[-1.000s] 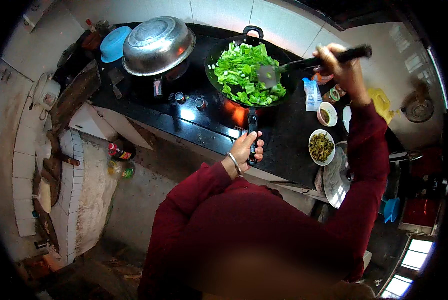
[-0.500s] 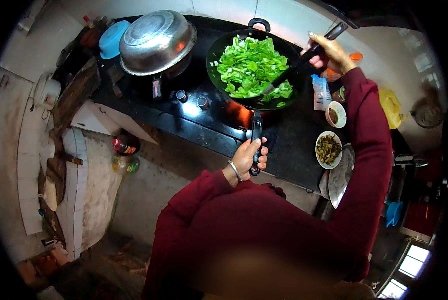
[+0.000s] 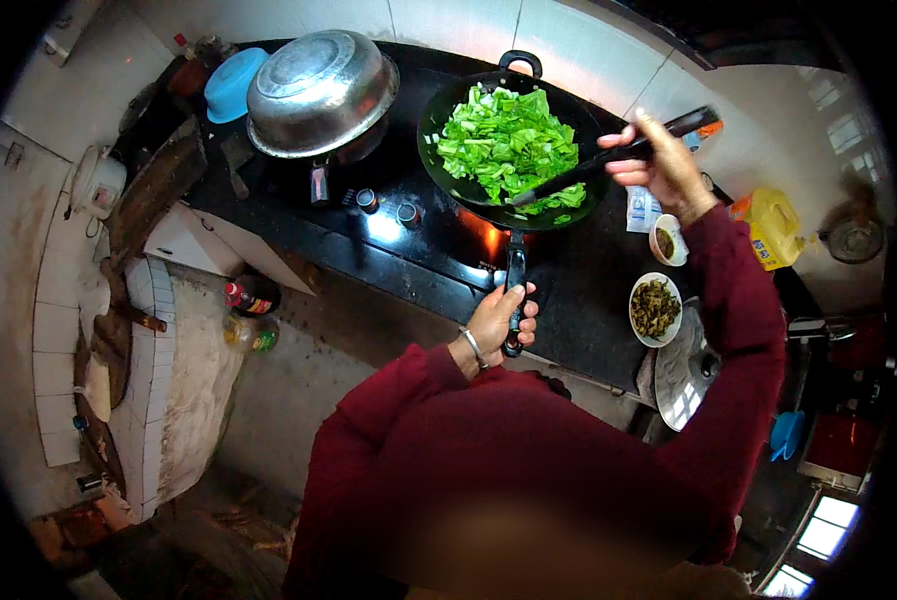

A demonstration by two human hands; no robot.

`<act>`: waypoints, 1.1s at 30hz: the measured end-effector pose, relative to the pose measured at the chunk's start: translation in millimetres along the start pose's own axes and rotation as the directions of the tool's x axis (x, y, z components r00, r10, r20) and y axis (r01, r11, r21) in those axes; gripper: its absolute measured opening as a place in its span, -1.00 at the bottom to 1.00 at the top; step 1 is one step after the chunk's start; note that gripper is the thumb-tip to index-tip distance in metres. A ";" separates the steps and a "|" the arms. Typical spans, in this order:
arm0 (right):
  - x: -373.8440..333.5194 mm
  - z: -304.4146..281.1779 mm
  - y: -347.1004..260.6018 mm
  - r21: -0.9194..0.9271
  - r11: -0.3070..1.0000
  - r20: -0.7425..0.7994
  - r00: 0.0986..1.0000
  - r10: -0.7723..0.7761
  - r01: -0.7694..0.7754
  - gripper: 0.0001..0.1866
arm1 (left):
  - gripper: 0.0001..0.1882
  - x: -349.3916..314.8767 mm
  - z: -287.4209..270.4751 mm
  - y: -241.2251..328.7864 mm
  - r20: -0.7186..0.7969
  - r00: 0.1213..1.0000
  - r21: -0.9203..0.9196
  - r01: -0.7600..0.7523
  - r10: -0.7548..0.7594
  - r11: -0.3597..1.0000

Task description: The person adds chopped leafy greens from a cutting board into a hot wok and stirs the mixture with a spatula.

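Note:
A black wok (image 3: 439, 185) sits over a lit burner at the back of the dark counter, heaped with chopped green leafy vegetables (image 3: 509, 145). My left hand (image 3: 496, 322) is closed round the wok's long black handle (image 3: 516, 270). To the right of the wok, my right hand (image 3: 664, 165) grips the black handle of a spatula (image 3: 609, 155). The spatula slants down to the left, and its blade end lies among the greens at the near side of the wok; the blade itself is mostly hidden.
Left of the wok stands a covered pan with an upturned metal basin (image 3: 321, 90), beside a blue bowl (image 3: 234, 85). On the right are a bowl of dark chopped vegetables (image 3: 656, 308), a small bowl (image 3: 667, 240), a glass lid (image 3: 681, 385) and a yellow jug (image 3: 771, 228).
My right hand has moved slightly right and down, and the spatula now lies at a flatter angle with its end nearer the wok's front rim. My left hand keeps its hold.

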State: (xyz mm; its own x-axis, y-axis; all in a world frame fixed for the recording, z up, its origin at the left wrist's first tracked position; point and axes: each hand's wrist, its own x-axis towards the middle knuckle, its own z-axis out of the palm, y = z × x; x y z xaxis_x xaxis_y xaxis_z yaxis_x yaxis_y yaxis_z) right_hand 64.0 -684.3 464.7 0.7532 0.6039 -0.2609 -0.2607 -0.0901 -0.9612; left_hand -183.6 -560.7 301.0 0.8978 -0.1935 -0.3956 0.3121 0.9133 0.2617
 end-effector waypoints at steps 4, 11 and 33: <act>16.8 41.4 62.3 0.326 0.931 -0.110 0.985 -0.133 0.162 -0.71 | -0.79 0.6 1.6 -2.1 0.013 1.000 0.006 0.005 -0.005 1.000; 14.9 11.6 63.0 0.506 0.813 -0.249 0.951 -0.184 0.290 -0.71 | -0.81 0.6 -4.2 -0.2 0.032 0.999 -0.006 -0.002 0.002 1.000; 12.4 52.9 2.4 -0.737 0.612 0.059 0.930 -0.364 0.287 -0.67 | -0.81 2.6 -5.0 -2.5 0.049 0.999 -0.049 -0.005 0.008 0.999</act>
State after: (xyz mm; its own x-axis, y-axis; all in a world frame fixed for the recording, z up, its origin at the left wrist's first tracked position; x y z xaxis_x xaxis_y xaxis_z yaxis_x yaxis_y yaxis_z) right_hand 40.7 -635.1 463.9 0.7592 0.6411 0.1125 0.5013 -0.4657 -0.7293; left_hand -183.6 -561.7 294.9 0.9144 -0.2039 -0.3496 0.2919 0.9307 0.2206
